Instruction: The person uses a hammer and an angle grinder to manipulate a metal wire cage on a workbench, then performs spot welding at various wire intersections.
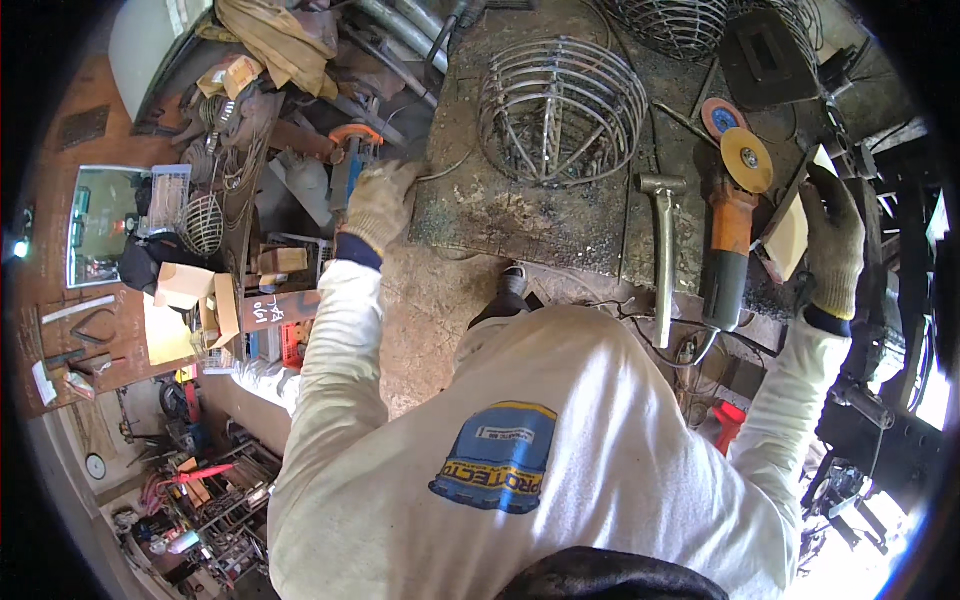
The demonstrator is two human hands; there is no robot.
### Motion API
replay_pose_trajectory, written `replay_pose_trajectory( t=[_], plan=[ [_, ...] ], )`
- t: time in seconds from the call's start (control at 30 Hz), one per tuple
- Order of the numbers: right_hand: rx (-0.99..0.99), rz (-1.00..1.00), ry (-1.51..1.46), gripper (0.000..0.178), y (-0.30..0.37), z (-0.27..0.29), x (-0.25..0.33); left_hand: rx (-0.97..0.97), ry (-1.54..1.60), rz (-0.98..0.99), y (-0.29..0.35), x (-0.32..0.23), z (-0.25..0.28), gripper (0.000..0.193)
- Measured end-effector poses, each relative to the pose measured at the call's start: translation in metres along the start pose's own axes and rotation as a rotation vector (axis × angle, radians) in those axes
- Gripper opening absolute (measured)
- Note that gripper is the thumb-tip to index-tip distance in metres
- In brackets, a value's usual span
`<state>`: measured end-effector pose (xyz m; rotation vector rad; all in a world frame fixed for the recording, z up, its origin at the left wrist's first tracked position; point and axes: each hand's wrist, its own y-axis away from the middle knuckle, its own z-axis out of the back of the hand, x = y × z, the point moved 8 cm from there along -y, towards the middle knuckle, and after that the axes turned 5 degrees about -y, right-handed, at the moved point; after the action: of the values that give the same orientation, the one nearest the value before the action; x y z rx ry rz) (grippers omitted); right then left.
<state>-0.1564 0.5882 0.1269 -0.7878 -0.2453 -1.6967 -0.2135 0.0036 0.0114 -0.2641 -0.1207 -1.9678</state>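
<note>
My left hand (385, 203), in a knitted work glove, is at the bench's left edge. Its fingers are closed, and a thin wire (450, 170) runs from the fingertips onto the bench top. On the right, my gloved right hand (836, 235) has its fingers curled over a narrow, pale box (788, 240) at the bench's right side. An angle grinder (730, 235) with an orange and grey body and a yellowish disc lies beside that box. Left of the grinder is a T-shaped metal hammer (664, 255). A round cage of welded metal rods (560, 115) sits farther back.
Another wire cage (670, 22) and a dark welding shield (768, 58) lie at the back of the metal bench (500, 222). A blue clamp-like tool (347, 170) is beside my left hand. Cables hang along the near edge. Cluttered shelving stands at the left.
</note>
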Motion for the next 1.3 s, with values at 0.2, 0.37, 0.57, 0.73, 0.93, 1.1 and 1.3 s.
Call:
replay_pose_trajectory(
  t=[0.2,0.37,0.57,0.73,0.93,1.1,1.3],
  plan=[
    [-0.102,0.129,-0.403,0.028,0.059,-0.010,0.049,-0.351,0.272,0.086,0.044,0.031,0.075,0.029],
    [0.030,0.211,-0.745,0.041,0.115,-0.071,0.120,-0.394,0.965,0.395,0.077,0.048,0.111,0.025],
    [0.265,0.385,-0.751,0.053,0.116,-0.144,0.175,-0.206,1.289,0.216,0.020,-0.066,0.119,0.030],
    [0.512,-0.125,-0.753,0.033,0.119,-0.190,0.150,-0.030,1.463,0.180,-0.013,-0.083,0.075,0.029],
    [0.264,-0.555,-1.043,0.037,0.118,-0.220,0.115,0.086,1.389,0.002,-0.042,-0.074,0.060,0.031],
    [0.258,-0.450,-0.695,0.037,0.104,-0.234,0.108,0.094,1.424,0.031,-0.044,-0.063,0.007,0.028],
    [0.137,-0.399,-0.423,0.039,0.098,-0.227,0.115,0.024,1.772,0.212,-0.043,-0.068,-0.017,0.025]
  ],
)
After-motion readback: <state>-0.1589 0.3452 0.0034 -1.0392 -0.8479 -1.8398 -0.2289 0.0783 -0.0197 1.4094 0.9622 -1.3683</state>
